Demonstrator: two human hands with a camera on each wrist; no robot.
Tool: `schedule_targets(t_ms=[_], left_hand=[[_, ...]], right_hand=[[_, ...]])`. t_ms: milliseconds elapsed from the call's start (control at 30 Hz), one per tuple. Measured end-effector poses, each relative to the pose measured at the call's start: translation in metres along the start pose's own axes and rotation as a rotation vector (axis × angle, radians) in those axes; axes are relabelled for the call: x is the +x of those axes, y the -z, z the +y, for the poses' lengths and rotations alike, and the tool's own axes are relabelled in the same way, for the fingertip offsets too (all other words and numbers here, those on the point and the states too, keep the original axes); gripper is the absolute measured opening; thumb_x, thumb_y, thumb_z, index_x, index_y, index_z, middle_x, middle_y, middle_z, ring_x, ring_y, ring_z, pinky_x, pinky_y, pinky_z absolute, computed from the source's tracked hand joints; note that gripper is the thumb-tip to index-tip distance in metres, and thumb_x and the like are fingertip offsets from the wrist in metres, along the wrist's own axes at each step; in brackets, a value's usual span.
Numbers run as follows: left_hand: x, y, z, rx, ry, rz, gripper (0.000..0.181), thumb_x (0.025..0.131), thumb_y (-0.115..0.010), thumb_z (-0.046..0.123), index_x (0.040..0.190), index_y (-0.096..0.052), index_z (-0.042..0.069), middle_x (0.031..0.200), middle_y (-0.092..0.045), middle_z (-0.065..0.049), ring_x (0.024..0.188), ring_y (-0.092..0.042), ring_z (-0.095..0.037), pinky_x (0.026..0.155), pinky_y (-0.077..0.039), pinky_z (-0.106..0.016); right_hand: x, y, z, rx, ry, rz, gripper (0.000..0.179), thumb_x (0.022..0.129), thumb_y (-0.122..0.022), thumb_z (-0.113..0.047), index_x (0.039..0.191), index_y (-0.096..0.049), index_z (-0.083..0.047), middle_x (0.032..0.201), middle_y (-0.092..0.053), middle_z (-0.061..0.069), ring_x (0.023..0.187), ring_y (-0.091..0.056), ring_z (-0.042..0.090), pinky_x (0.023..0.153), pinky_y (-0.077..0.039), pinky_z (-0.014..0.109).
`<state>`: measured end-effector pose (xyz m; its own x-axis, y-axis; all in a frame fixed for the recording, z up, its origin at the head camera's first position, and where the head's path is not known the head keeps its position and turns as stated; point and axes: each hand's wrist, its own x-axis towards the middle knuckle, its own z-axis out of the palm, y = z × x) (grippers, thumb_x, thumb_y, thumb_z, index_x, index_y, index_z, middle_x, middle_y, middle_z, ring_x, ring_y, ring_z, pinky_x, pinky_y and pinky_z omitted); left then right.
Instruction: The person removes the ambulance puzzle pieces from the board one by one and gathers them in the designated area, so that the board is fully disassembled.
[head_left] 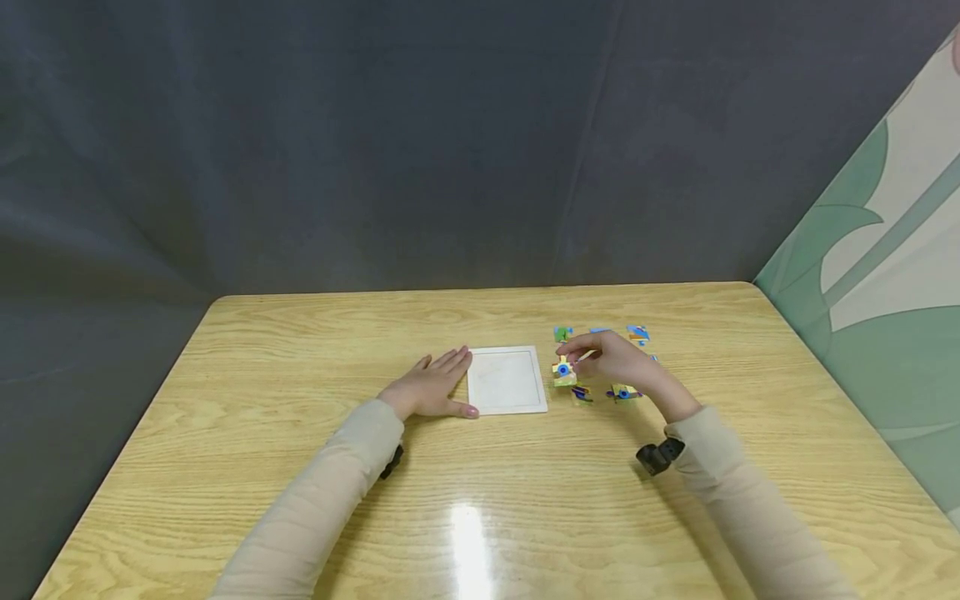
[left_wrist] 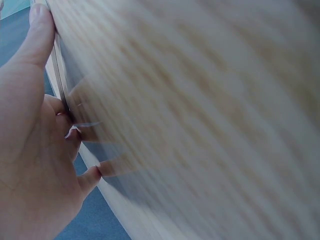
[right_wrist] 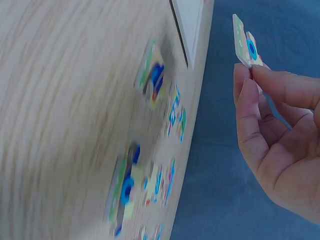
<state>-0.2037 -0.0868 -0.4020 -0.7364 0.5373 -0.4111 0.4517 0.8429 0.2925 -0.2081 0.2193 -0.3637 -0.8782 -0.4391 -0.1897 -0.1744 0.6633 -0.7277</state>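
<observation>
A jigsaw puzzle piece (head_left: 564, 372), yellow with a blue round mark, is pinched between the thumb and fingertips of my right hand (head_left: 611, 360). In the right wrist view that puzzle piece (right_wrist: 246, 46) is held up off the table. My left hand (head_left: 431, 387) lies with spread fingers at the left edge of a white square frame (head_left: 507, 409), its thumb by the near left corner. The left wrist view shows this hand (left_wrist: 37, 135) from the palm side, with the fingers at the frame's edge. No puzzle piece shows inside the frame.
Several loose puzzle pieces lie right of the frame, among them a green one (head_left: 562, 333), a blue one (head_left: 638, 332) and a yellow-blue one (head_left: 624, 392). My right hand hides part of them. The wooden table (head_left: 300, 350) ends at a dark curtain (head_left: 390, 167).
</observation>
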Motion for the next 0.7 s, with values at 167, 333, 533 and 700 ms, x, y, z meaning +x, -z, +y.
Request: schedule_targets(t_ms=[167, 333, 533, 700], left_hand=[[0.000, 0.000, -0.001, -0.003, -0.001, 0.002, 0.096, 0.090, -0.049, 0.061, 0.155, 0.003, 0.014, 0.162, 0.010, -0.001, 0.151, 0.002, -0.020, 0.123, -0.002, -0.049], [0.000, 0.000, -0.001, -0.006, -0.004, 0.001, 0.096, 0.090, -0.050, 0.061, 0.155, 0.002, 0.014, 0.162, 0.010, -0.001, 0.151, 0.002, -0.021, 0.123, -0.002, -0.050], [0.001, -0.001, -0.002, 0.003, -0.006, -0.001, 0.096, 0.090, -0.049, 0.062, 0.155, 0.003, 0.014, 0.162, 0.010, -0.001, 0.151, 0.002, -0.021, 0.123, -0.002, -0.049], [0.001, -0.001, -0.003, -0.002, -0.008, 0.002, 0.096, 0.090, -0.049, 0.062, 0.155, 0.003, 0.014, 0.162, 0.010, -0.001, 0.151, 0.003, -0.021, 0.123, -0.001, -0.049]], right_hand=[[-0.009, 0.012, 0.007, 0.011, -0.019, 0.010, 0.033, 0.093, -0.055, -0.002, 0.125, -0.059, 0.006, 0.109, -0.063, 0.022, 0.092, -0.062, 0.021, 0.077, -0.052, 0.031], [-0.019, 0.021, 0.018, 0.048, -0.049, 0.013, 0.036, 0.093, -0.054, -0.002, 0.128, -0.055, 0.007, 0.113, -0.058, 0.022, 0.092, -0.060, 0.017, 0.080, -0.054, 0.035], [-0.031, 0.031, 0.031, 0.060, -0.071, 0.035, 0.037, 0.094, -0.053, -0.003, 0.129, -0.054, 0.009, 0.112, -0.057, 0.022, 0.092, -0.058, 0.012, 0.083, -0.055, 0.035], [-0.037, 0.036, 0.041, 0.040, -0.094, 0.051, 0.037, 0.093, -0.054, -0.003, 0.128, -0.054, 0.010, 0.110, -0.059, 0.020, 0.088, -0.056, 0.004, 0.080, -0.054, 0.029]])
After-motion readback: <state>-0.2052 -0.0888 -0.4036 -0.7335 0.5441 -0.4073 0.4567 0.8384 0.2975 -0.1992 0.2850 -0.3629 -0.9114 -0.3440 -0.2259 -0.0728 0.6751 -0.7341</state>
